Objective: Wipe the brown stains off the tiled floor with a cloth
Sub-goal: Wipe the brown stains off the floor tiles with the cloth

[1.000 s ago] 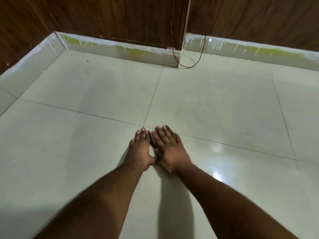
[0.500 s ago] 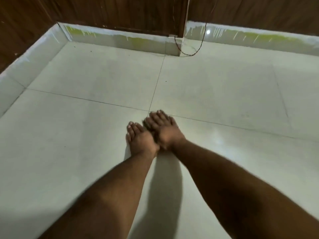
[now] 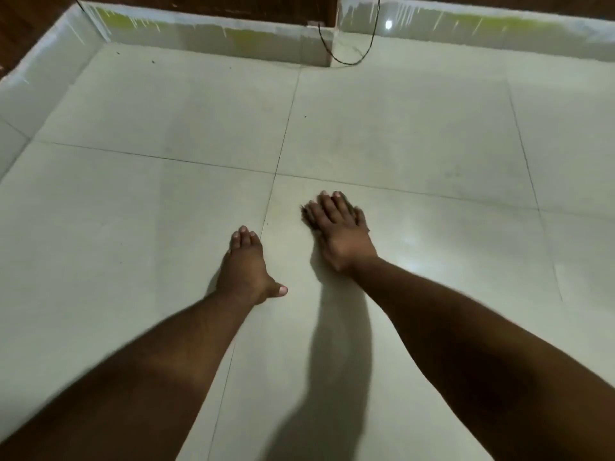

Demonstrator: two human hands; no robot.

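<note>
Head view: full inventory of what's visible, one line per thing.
floor tiles: several, off-white, glossy, filling most of the view, dark grout lines between them
skirting: pale with yellow-green streaks, along the far and left walls
wall panels: dark brown wood, above the skirting
wire: one, dark, hanging down at the far corner and looping onto the floor
specks: a few, dark, on the far-left tile
cloth: barely visible, dark edge under the right fingertips
left hand: flat on the floor, left of a grout line
right hand: flat, pressing the cloth, ahead of the left
</note>
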